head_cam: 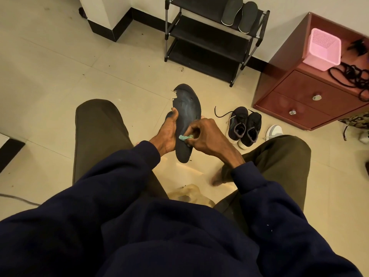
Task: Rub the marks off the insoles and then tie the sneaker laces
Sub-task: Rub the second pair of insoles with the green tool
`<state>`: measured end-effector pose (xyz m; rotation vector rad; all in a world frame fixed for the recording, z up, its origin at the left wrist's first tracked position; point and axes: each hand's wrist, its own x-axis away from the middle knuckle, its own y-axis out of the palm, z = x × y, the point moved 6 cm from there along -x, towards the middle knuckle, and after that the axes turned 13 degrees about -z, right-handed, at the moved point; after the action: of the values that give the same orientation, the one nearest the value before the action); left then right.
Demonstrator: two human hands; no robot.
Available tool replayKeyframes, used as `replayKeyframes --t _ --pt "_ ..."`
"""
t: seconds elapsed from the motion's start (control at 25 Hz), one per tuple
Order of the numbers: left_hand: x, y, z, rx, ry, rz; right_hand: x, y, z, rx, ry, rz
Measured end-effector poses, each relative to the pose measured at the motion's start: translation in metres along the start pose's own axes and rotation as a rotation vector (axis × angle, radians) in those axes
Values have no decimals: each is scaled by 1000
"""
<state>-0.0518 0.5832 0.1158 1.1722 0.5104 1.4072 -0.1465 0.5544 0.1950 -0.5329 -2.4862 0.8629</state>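
A person sits with knees apart above a pale tiled floor [60, 66], and both hands meet in the middle of the view. The left hand [167, 134] grasps a dark insole [186, 108] from its 9 o'clock edge, with the thumb laid across the upper face and the fingers curled behind. The insole is held in the air between the knees, its toe pointing to 12 o'clock and its heel to 6. The toe edge is torn and ragged at about 10 o'clock.

The right hand [207, 134] pinches a small teal wad of cloth [183, 137] between thumb and fingertips and presses it onto the lower half of the insole.

At 3 o'clock from the insole a pair of dark sneakers [244, 126] with white soles stands side by side on the floor, toes away from the person. A loose lace [219, 114] trails from the left one. Just beside them, further toward 3 o'clock, part of a white shoe [274, 131] shows.

At 12 o'clock a black shoe rack [207, 35] stands against the wall, with two more insoles [239, 14] on its top shelf. At 2 o'clock is a red cabinet [299, 92] with drawers. On its top sit a pink basket [322, 49] and a tangle of black cord [351, 74].
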Motion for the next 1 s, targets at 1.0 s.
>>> replayKeyframes --t 1.0 --pt "7 7 -8 -46 -80 12 -1 -10 16 132 33 199"
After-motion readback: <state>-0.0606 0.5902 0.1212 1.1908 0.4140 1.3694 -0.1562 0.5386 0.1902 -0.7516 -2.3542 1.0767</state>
